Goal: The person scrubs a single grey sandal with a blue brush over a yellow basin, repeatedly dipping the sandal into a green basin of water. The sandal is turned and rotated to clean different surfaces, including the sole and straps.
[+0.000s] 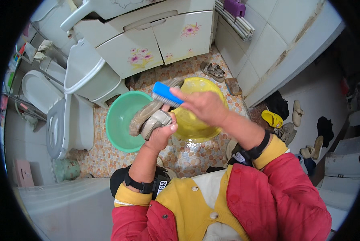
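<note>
My left hand [163, 132] grips a wet sandal [148, 117] by its grey straps, with the sole turned up and away from me. In my right hand [205, 107] is a blue scrubbing brush [167, 93], its pale bristles lying against or just over the sandal's sole. Part of the sandal's far end is hidden behind the brush. Below the hands, a green plastic basin [119, 120] stands at the left and a yellow plastic basin [198, 132] at the right. The yellow basin appears to hold water.
Another sandal [213, 71] lies on the pebble-patterned floor by a worn block [233, 86]. A white cabinet [186, 45] stands ahead. Left are a toilet [77, 126] and a white washtub [92, 78]. Several shoes, including a yellow clog [272, 119], lie beyond the doorway.
</note>
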The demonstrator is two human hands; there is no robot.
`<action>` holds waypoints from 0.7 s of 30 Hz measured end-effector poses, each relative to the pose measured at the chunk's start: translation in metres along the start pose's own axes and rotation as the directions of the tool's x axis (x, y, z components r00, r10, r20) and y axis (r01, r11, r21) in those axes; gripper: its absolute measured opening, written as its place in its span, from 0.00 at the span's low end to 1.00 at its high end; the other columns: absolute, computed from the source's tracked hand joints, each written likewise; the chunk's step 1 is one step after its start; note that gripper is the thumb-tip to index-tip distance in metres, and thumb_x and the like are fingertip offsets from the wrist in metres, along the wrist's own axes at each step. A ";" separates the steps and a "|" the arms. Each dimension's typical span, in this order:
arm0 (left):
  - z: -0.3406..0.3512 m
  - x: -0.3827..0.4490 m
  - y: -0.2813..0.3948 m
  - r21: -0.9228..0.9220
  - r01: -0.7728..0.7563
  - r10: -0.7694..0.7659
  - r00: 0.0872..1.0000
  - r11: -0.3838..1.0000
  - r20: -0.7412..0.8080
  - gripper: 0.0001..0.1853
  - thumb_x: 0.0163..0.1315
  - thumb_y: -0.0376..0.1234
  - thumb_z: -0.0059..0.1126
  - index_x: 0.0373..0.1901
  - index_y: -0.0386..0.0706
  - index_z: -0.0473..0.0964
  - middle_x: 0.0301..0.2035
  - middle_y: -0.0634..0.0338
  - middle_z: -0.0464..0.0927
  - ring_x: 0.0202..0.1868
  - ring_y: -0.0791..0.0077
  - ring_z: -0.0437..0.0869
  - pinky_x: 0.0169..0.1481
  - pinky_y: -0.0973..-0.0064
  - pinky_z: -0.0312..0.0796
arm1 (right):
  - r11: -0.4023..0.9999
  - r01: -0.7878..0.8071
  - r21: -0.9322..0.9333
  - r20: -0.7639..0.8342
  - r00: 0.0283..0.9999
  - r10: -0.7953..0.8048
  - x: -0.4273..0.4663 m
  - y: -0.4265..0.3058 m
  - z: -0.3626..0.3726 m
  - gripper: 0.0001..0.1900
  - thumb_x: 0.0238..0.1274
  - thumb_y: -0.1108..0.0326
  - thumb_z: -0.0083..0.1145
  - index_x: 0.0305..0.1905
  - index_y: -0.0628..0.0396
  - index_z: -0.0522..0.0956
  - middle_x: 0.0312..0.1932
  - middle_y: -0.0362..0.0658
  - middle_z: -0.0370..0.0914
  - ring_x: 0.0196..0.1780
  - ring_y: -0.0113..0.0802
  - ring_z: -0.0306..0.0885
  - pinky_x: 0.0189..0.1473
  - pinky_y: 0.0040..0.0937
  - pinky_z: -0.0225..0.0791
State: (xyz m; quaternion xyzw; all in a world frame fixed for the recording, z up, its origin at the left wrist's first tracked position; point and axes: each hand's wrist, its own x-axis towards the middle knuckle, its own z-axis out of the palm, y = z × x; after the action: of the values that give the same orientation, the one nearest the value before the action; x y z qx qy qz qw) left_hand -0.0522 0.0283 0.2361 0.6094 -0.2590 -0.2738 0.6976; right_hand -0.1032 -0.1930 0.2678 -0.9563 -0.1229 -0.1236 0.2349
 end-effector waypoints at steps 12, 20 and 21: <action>-0.029 -0.009 -0.009 -0.071 0.235 -0.209 0.943 0.970 0.258 0.17 0.45 0.46 0.65 0.26 0.43 0.74 0.57 0.56 0.75 0.60 0.67 0.73 0.62 0.64 0.65 | 0.995 0.098 0.006 0.017 0.995 -0.098 -0.021 0.029 0.002 0.28 0.65 0.56 0.61 0.71 0.30 0.71 0.29 0.44 0.80 0.32 0.45 0.81 0.34 0.40 0.73; 0.018 -0.008 -0.011 0.302 0.288 -0.406 0.777 0.909 0.481 0.12 0.44 0.33 0.64 0.28 0.42 0.70 0.31 0.64 0.73 0.37 0.75 0.74 0.46 0.73 0.69 | 0.947 0.308 0.086 -0.014 0.951 -0.308 -0.031 0.018 0.030 0.30 0.64 0.55 0.62 0.71 0.25 0.70 0.24 0.41 0.76 0.26 0.42 0.79 0.28 0.39 0.71; 0.016 -0.007 -0.010 0.239 0.298 -0.378 0.803 0.924 0.461 0.12 0.44 0.33 0.63 0.27 0.42 0.70 0.32 0.63 0.74 0.38 0.73 0.75 0.47 0.72 0.69 | 0.969 0.238 0.066 0.009 0.971 -0.239 -0.032 0.019 0.031 0.30 0.64 0.55 0.62 0.71 0.25 0.70 0.24 0.41 0.76 0.26 0.42 0.79 0.28 0.39 0.71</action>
State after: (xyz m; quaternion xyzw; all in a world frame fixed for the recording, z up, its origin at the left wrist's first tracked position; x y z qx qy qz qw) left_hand -0.0690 0.0213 0.2280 0.6062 -0.3375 -0.5212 0.4970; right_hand -0.1218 -0.1999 0.2235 -0.9276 -0.2425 -0.1391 0.2479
